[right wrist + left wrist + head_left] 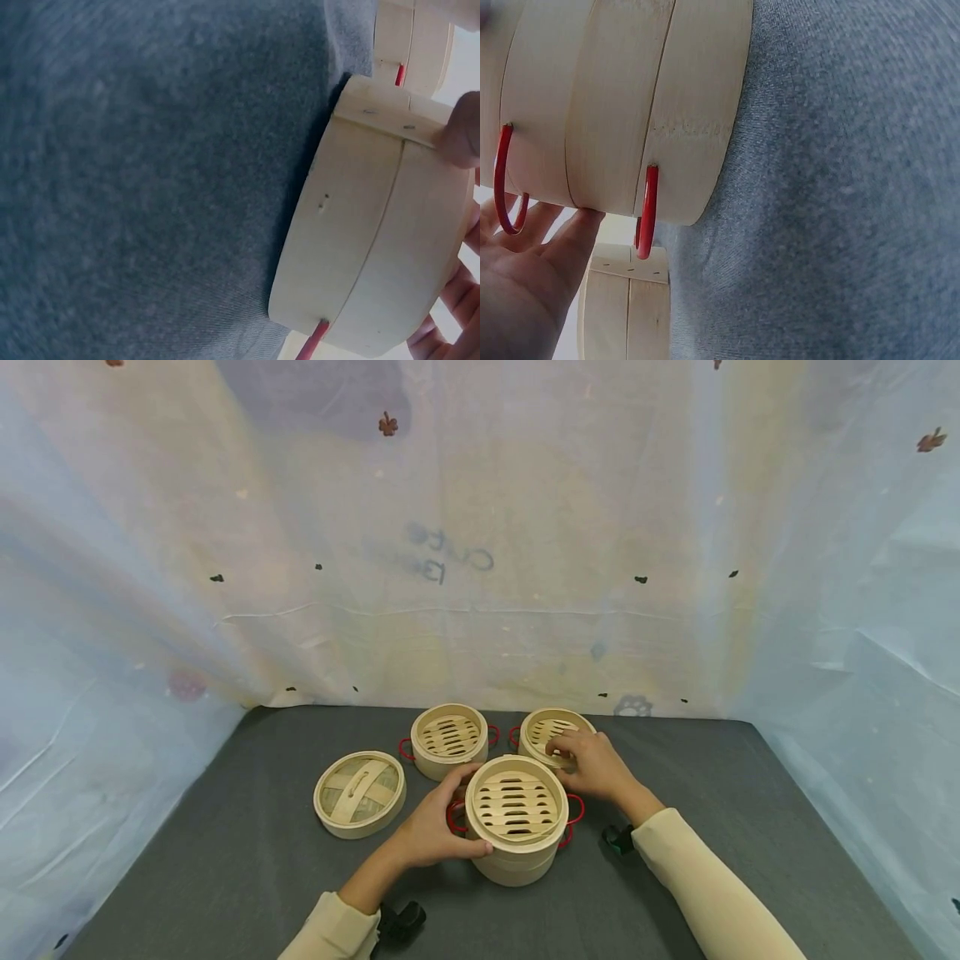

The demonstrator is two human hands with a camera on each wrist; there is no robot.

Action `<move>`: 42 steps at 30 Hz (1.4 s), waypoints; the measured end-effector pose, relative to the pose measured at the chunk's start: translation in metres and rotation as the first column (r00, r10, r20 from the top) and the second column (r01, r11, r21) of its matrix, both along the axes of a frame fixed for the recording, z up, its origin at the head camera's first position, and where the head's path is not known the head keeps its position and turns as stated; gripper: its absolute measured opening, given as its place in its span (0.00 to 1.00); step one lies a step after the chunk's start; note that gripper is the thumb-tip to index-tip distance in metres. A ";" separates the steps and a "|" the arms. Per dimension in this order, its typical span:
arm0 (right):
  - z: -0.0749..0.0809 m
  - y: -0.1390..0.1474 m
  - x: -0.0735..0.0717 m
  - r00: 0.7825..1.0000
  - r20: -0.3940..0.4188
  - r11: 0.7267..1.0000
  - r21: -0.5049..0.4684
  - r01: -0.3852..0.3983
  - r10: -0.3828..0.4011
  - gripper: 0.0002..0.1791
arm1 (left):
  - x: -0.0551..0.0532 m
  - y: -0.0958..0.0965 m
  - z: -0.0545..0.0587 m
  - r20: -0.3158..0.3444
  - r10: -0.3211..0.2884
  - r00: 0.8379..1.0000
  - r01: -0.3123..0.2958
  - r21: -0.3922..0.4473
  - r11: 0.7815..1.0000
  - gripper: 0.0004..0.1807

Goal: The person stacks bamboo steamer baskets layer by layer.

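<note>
My left hand (431,831) holds the side of a stack of bamboo steamer baskets (513,867), its thumb at the front wall and its fingers round the far side. Slatted wood forms the floor of the top basket, and red handles (651,206) stick out from the stack's sides. Behind it to the right, my right hand (596,764) grips the rim of a single bamboo steamer basket (367,202). In the right wrist view the thumb presses that basket's outer wall, with the other fingers over the rim.
Another slatted steamer basket (437,768) with red handles stands at the back, left of the one in my right hand. A round woven bamboo lid (360,789) lies to the left on the dark grey tabletop (225,860). Pale sheeting (525,527) hangs behind the table.
</note>
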State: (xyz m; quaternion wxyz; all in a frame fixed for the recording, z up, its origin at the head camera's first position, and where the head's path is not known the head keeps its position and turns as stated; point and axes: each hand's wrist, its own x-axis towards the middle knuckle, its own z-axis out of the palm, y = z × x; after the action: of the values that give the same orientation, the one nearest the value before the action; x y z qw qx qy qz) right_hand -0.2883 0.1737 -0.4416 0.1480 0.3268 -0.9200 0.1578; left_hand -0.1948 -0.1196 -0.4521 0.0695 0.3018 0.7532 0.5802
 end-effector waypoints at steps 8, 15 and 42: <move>0.007 0.000 0.006 1.000 -0.018 0.999 -0.034 0.008 -0.009 0.10 | 0.000 0.000 -0.001 -0.007 -0.004 1.000 0.004 0.005 1.000 0.53; 0.019 -0.001 0.009 0.999 -0.039 0.997 -0.065 0.034 -0.037 0.12 | 0.000 -0.001 -0.001 -0.005 -0.002 1.000 0.002 -0.002 1.000 0.53; 0.062 0.000 0.031 0.992 -0.113 0.976 -0.218 0.027 -0.052 0.15 | 0.000 -0.002 -0.001 -0.049 0.008 0.999 -0.009 -0.016 1.000 0.53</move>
State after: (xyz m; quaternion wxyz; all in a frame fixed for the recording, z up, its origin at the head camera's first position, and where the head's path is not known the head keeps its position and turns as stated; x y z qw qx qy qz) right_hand -0.2568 0.1734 -0.3792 0.2400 0.2991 -0.8933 0.2344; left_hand -0.1947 -0.1214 -0.4533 0.0512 0.3120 0.7608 0.5667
